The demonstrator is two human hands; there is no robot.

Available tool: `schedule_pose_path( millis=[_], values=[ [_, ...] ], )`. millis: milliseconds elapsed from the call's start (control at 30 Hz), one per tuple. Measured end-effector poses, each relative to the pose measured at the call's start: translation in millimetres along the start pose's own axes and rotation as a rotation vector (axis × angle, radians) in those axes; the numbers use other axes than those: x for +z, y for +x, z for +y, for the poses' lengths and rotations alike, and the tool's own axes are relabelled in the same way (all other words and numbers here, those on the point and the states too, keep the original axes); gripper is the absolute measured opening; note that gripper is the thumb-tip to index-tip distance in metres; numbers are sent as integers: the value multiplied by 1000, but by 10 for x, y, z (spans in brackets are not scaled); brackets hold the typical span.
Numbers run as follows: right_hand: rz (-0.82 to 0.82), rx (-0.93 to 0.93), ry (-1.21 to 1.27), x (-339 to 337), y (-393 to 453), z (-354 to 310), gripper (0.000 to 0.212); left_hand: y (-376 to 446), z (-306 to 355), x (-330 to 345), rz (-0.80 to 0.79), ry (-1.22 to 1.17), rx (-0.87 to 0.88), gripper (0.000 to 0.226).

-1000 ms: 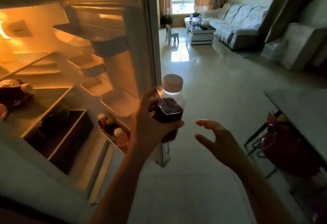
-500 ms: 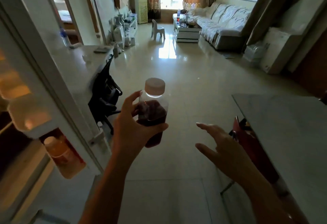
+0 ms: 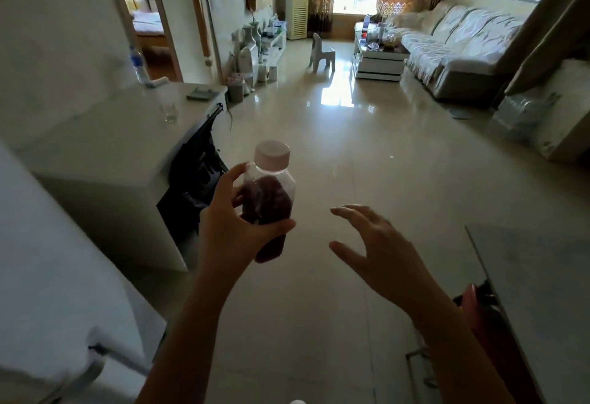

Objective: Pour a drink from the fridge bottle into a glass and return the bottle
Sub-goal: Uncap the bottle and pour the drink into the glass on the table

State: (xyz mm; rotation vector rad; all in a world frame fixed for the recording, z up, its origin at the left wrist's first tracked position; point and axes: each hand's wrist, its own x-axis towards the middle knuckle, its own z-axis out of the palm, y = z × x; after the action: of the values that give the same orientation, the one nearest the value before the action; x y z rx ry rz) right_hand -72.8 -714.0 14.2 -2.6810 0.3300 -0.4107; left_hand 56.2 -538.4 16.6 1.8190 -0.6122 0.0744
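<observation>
My left hand [image 3: 234, 228] grips a clear plastic bottle [image 3: 269, 199] with a pale pink cap and dark red drink, held upright in mid-air over the floor. To its right my right hand [image 3: 380, 250] hovers with fingers spread, holding nothing. A small clear glass [image 3: 170, 112] stands on the white counter [image 3: 105, 148] to the left, beyond the bottle. The white fridge door [image 3: 48, 292] fills the lower left corner with its outer face to me; the fridge's inside is out of sight.
A water bottle [image 3: 138, 65] and a flat dark item [image 3: 202, 94] sit on the counter's far end. A black chair [image 3: 198, 170] is tucked beside the counter. A grey table [image 3: 536, 292] stands at right. Open tiled floor leads to a sofa [image 3: 459, 42] and coffee table [image 3: 380, 58].
The view has swung from the lit fridge interior toward the room. The fridge door has closed over the shelves. The counter with the glass has come into view; the bottle stays in my left hand.
</observation>
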Motion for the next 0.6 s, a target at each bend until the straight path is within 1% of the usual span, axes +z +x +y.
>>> schedule_pose_path(
  millis=[167, 367, 500, 600],
  values=[
    [-10, -19, 30, -29, 840, 358, 53, 836, -217, 279, 15, 55, 15, 104],
    [-96, -61, 95, 169, 1897, 809, 54, 1670, -480, 643, 79, 53, -74, 106],
    [-151, -178, 108, 341, 2829, 1099, 53, 2355, -723, 878, 160, 103, -103, 102],
    [-215, -274, 109, 406, 3530, 1294, 51, 2856, -876, 1006, 257, 180, -126, 98]
  ],
)
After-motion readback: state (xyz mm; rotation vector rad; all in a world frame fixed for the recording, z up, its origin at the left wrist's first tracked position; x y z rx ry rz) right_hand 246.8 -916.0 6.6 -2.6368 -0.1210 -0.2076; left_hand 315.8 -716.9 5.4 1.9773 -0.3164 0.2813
